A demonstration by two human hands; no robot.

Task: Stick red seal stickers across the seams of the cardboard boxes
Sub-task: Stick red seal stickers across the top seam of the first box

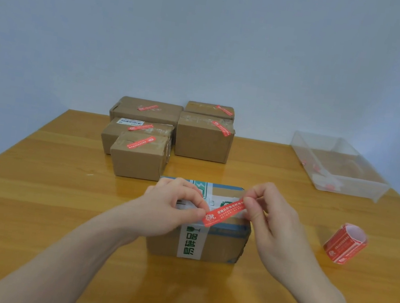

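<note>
A cardboard box (223, 245) with white-and-green tape stands on the table in front of me. Over its top I hold a red seal sticker (224, 213) stretched slantwise. My left hand (172, 209) pinches the sticker's lower left end, and my right hand (270, 213) pinches its upper right end. Whether the sticker touches the box top I cannot tell. A roll of red seal stickers (344, 243) lies on the table to the right.
Several cardboard boxes (140, 158) with red stickers on their tops stand grouped at the back of the wooden table (43, 205). A clear plastic tray (339, 167) with scraps of backing paper sits at the back right. The table's front edge runs below my arms.
</note>
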